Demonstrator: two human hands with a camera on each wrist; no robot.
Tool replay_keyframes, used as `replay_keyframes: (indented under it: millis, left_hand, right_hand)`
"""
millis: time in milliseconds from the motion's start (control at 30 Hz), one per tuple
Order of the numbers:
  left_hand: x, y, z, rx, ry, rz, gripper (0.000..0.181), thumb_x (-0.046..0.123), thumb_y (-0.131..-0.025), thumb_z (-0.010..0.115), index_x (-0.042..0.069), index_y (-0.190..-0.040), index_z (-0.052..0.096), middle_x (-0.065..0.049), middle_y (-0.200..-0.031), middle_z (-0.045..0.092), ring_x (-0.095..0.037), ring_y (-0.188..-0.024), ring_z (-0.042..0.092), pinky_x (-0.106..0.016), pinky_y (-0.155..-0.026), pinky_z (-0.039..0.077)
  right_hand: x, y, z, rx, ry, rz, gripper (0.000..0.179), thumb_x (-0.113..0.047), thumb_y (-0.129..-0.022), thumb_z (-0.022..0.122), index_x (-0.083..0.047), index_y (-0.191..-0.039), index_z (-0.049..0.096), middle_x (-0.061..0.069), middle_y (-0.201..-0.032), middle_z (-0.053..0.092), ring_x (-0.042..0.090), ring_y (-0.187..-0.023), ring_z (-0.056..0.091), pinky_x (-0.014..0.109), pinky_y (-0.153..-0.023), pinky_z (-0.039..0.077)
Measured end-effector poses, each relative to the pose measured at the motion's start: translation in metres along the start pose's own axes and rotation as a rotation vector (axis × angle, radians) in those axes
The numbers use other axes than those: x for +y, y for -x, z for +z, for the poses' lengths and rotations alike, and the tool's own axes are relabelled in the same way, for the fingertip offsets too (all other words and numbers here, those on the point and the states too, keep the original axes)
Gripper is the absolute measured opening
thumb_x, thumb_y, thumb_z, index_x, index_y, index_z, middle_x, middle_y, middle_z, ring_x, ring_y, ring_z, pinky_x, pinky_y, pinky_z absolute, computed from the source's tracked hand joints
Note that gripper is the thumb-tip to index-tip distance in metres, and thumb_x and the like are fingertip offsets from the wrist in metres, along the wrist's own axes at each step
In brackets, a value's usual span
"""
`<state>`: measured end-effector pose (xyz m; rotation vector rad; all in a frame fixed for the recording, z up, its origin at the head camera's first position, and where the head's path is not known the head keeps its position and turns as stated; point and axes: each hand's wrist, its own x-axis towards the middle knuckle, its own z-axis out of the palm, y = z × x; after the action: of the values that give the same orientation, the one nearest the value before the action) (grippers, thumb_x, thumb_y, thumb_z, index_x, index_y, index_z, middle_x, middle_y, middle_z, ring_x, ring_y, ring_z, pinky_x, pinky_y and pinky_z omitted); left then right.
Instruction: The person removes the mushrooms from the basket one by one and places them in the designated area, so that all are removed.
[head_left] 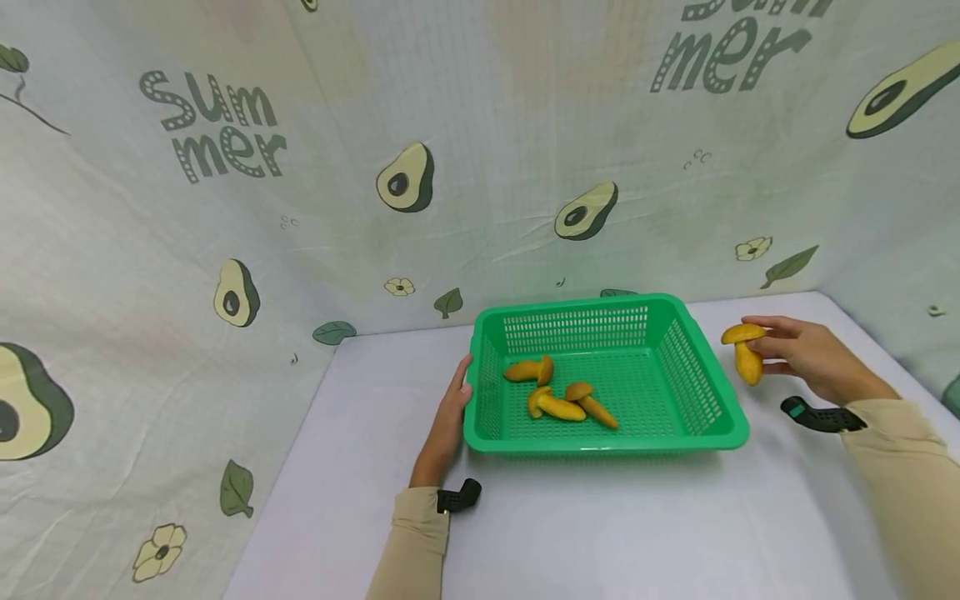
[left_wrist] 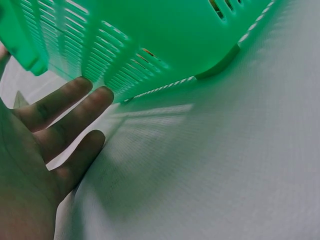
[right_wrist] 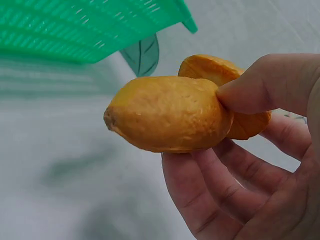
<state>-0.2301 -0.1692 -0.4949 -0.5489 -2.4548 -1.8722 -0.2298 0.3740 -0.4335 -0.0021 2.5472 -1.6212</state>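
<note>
My right hand [head_left: 813,354] pinches a yellow-orange mushroom [head_left: 747,358] beyond the right side of a green plastic basket [head_left: 600,446]. In the right wrist view, thumb and fingers hold the mushroom [right_wrist: 167,115] near its cap, the thick stem pointing left. It is raised above the table. My left hand [head_left: 447,417] rests against the basket's left side. Its fingers [left_wrist: 75,117] look fairly straight along the slotted wall in the left wrist view. Inside the basket lie three more mushrooms: one at the back [head_left: 528,371], one in front [head_left: 558,407] and one to the right [head_left: 592,404].
The basket stands on a white-covered table [head_left: 600,525]. A cloth backdrop [head_left: 495,167] printed with avocados, leaves and lettering rises behind the table and along its sides. Each wrist wears a black strap, the right one [head_left: 821,417] with a green mark.
</note>
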Motion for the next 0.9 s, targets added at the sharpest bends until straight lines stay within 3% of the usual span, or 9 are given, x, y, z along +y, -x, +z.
replay_keyframes:
  millis: [200,467,600,900]
  left_hand:
    - [0.001,-0.001,-0.002,-0.027,-0.002,-0.011,0.053,0.036,-0.11,0.026,0.03,-0.162,0.016,0.006,-0.165,0.014,-0.017,-0.151,0.012,-0.052,-0.119,0.01]
    - [0.033,0.008,-0.002,-0.069,-0.002,-0.029,0.055,0.027,-0.111,0.026,0.014,-0.163,0.014,-0.004,-0.167,0.012,-0.022,-0.151,0.01,-0.053,-0.119,0.011]
    - [0.036,0.013,0.0,-0.073,-0.011,-0.033,0.055,0.027,-0.11,0.026,0.012,-0.162,0.013,-0.005,-0.167,0.011,-0.024,-0.151,0.01,-0.054,-0.119,0.011]
    - [0.037,0.008,-0.002,-0.066,-0.029,-0.001,0.055,0.029,-0.111,0.025,0.014,-0.163,0.013,-0.001,-0.166,0.012,-0.018,-0.151,0.01,-0.048,-0.12,0.01]
  right_hand:
    - [0.013,-0.003,0.002,0.004,0.067,0.01,0.062,-0.029,-0.104,0.056,0.006,-0.15,0.035,-0.017,-0.108,0.06,0.005,-0.09,0.063,0.028,-0.077,0.057]
    - [0.025,0.002,0.004,0.009,0.121,0.048,0.062,-0.031,-0.105,0.053,0.006,-0.151,0.034,0.016,-0.129,0.055,0.004,-0.09,0.061,0.028,-0.077,0.057]
    - [0.033,0.005,0.006,-0.007,0.112,0.072,0.064,-0.031,-0.105,0.052,0.007,-0.153,0.03,0.029,-0.139,0.045,0.003,-0.09,0.06,0.028,-0.077,0.057]
    - [0.035,0.0,0.001,-0.002,0.123,0.057,0.066,-0.031,-0.105,0.053,0.008,-0.152,0.03,0.033,-0.143,0.039,0.0,-0.089,0.058,0.026,-0.077,0.057]
